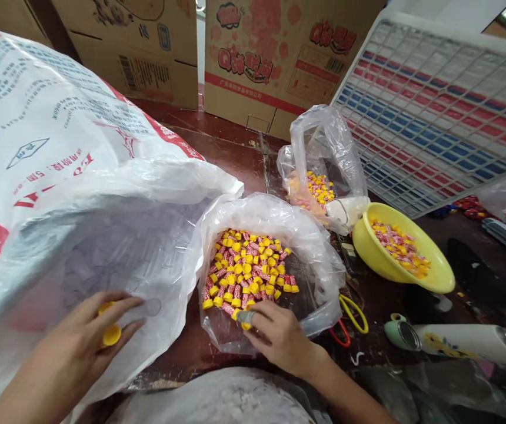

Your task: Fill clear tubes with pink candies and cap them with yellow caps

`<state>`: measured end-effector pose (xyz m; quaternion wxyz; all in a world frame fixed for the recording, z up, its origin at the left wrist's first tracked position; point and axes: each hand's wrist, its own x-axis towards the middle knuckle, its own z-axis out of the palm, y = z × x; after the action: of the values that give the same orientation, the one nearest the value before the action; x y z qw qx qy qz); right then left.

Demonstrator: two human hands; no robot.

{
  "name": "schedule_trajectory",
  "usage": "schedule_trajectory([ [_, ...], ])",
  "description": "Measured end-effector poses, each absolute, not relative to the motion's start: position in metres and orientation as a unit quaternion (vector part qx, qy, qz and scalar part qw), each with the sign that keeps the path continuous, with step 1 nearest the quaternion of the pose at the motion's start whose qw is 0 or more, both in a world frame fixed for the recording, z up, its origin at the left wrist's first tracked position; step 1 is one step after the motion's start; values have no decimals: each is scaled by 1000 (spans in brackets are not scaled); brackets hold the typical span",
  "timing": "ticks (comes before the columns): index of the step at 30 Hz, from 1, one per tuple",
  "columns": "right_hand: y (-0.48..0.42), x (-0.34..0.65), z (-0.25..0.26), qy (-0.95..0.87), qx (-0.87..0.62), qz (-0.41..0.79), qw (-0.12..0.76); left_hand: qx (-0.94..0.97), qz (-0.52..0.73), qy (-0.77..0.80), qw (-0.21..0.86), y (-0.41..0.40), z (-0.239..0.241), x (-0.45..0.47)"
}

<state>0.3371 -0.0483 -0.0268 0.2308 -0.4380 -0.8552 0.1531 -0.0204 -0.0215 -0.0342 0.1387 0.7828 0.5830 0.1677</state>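
My left hand (74, 335) reaches into the mouth of a big white printed sack (116, 129), its fingers curled round a couple of yellow caps (112, 335). Clear plastic tubes (140, 253) lie inside that sack, one round end close to my left fingertips. In a clear plastic bag (319, 247) to the right is a pile of small red-and-white patterned pieces with yellow caps (248, 265). My right hand (282, 335) is at the near edge of this pile, fingers pinched on one yellow-capped piece (245, 324). Something grey wraps a right fingertip.
Behind stand a second clear bag (330, 141) of capped pieces and a yellow bowl (405, 282) of similar pieces. A white wire rack (438, 118) leans at the right, cardboard boxes (275, 65) at the back. A flowered thermos (460, 343) lies right, near yellow-handled scissors (353, 313).
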Motion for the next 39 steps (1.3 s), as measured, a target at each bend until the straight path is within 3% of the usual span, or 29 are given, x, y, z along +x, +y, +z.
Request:
schedule_trajectory([
  [3,-41,327,-10,-713,-493,282,411,742,239,565,270,-36,-10,8],
  [7,-36,307,15,-580,-462,452,496,700,204,484,484,-49,20,66],
  [17,-34,296,19,-599,-432,459,494,595,189,476,619,-44,22,90],
  [24,-34,295,18,-825,-348,248,370,478,250,451,712,-46,9,93],
  [29,-41,285,4,-841,-371,136,369,446,291,443,721,-45,6,97],
  [35,-40,284,14,-863,-341,162,334,427,271,389,770,-37,18,101],
  [37,-35,300,19,-875,-340,171,300,487,266,444,703,-27,21,91],
  [39,-28,324,20,-850,-407,153,298,584,269,539,544,-12,23,75],
])
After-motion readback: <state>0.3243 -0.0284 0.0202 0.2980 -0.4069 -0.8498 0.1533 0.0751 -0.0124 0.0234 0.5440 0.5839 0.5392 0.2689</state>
